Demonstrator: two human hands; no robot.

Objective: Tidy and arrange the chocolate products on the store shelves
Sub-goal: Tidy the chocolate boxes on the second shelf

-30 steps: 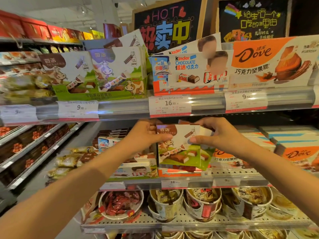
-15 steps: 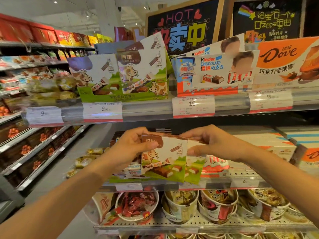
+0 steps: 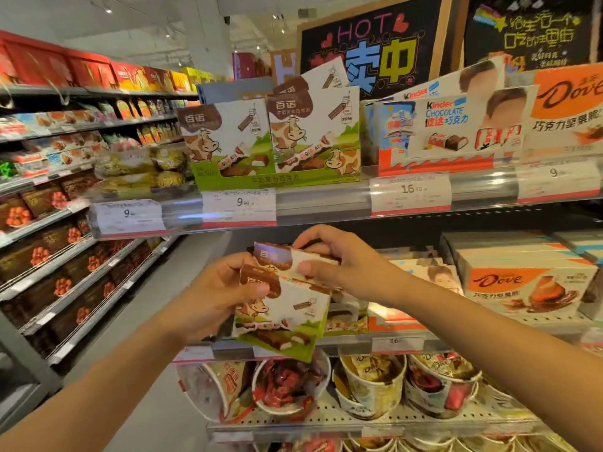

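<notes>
In the head view, two cow-print chocolate boxes are held in front of the middle shelf (image 3: pixel 342 345), clear of the stock behind. The lower box (image 3: pixel 287 316) is gripped by the left hand (image 3: pixel 208 298): the thumb is pressed on the brown upper left corner of its face and the remaining fingers are curled behind it. This box is tilted, with its green lower edge hanging over the shelf's front rail. The upper box (image 3: pixel 287 259) is pinched by the right hand (image 3: pixel 339 259), the thumb laid on its white face and the fingers curled over its top edge; it lies just behind and above the lower box, the two overlapping. Whether the two boxes touch cannot be told. On the top shelf (image 3: pixel 326 203), a green display tray (image 3: pixel 277 181) of matching cow-print boxes is seen standing upright, with Kinder chocolate boxes (image 3: pixel 450 132) beside it to the right and a Dove display carton (image 3: pixel 571 102) further right. White price tags (image 3: pixel 239 205) are fixed along the top shelf rail. On the middle shelf, stacked Dove boxes (image 3: pixel 525 285) are noted at the right. Paper tubs of wrapped sweets (image 3: pixel 368 389) are ranged on the shelf below. A chalkboard sign (image 3: pixel 375 47) reading HOT is mounted behind the top shelf.
</notes>
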